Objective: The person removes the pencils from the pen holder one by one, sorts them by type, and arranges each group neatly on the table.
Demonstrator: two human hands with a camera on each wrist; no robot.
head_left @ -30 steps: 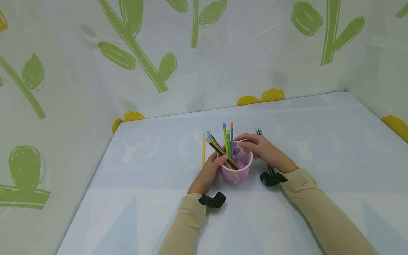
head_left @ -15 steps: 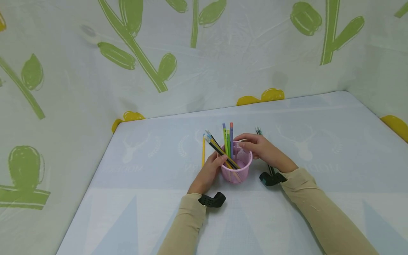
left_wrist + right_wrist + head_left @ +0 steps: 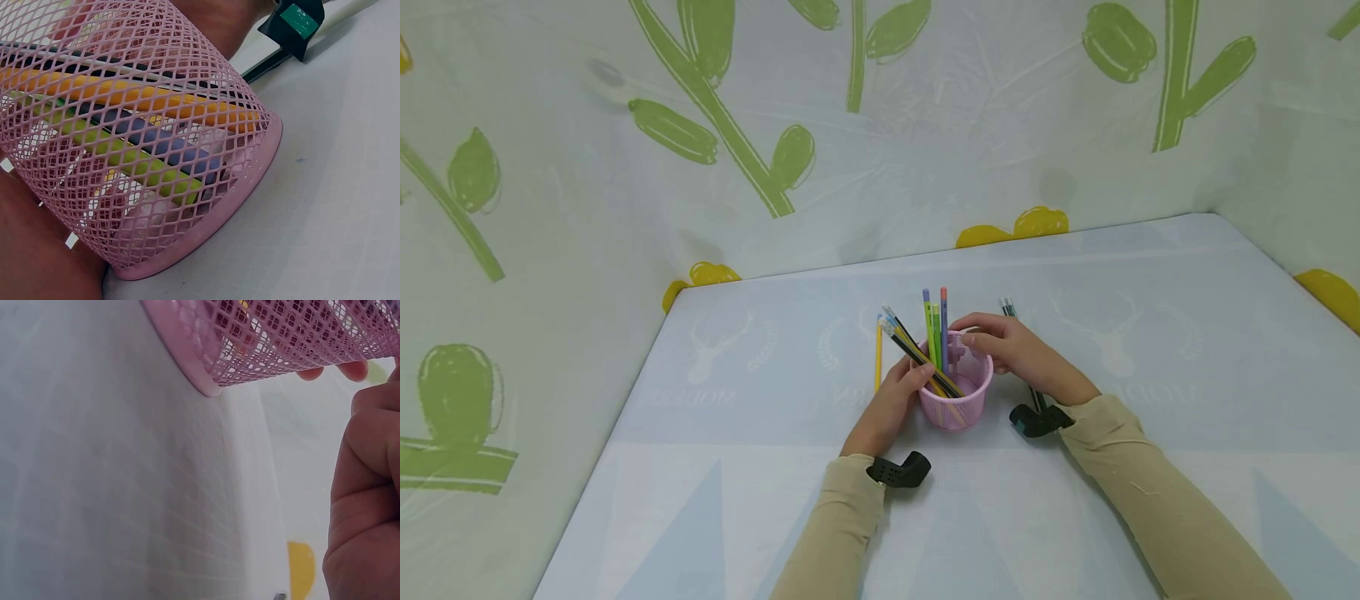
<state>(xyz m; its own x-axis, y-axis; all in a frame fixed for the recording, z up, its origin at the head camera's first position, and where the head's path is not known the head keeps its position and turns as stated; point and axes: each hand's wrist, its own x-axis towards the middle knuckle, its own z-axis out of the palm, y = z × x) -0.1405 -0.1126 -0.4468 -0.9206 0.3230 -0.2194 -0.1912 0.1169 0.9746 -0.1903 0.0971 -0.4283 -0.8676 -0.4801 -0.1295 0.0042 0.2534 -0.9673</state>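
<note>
A pink mesh pencil holder [image 3: 955, 412] stands upright on the table between both hands. Dark and yellow pencils [image 3: 904, 340] with white eraser ends lean out over its left rim; green and purple pencils [image 3: 944, 325] rise at the back. My left hand [image 3: 887, 408] grips the holder's left side, thumb over the rim across the leaning pencils. At the right rim, my right hand [image 3: 1026, 357] holds the holder with thumb and fingers. Through the mesh in the left wrist view, an orange pencil [image 3: 187, 103] and a green pencil [image 3: 137, 164] slant toward the base.
A yellow pencil [image 3: 878, 360] lies left of the holder. Dark pencils [image 3: 1008, 307] lie to the right, partly hidden under the right hand and wrist. The pale table [image 3: 760, 350] meets a leaf-patterned wall covering [image 3: 910, 183] at the back.
</note>
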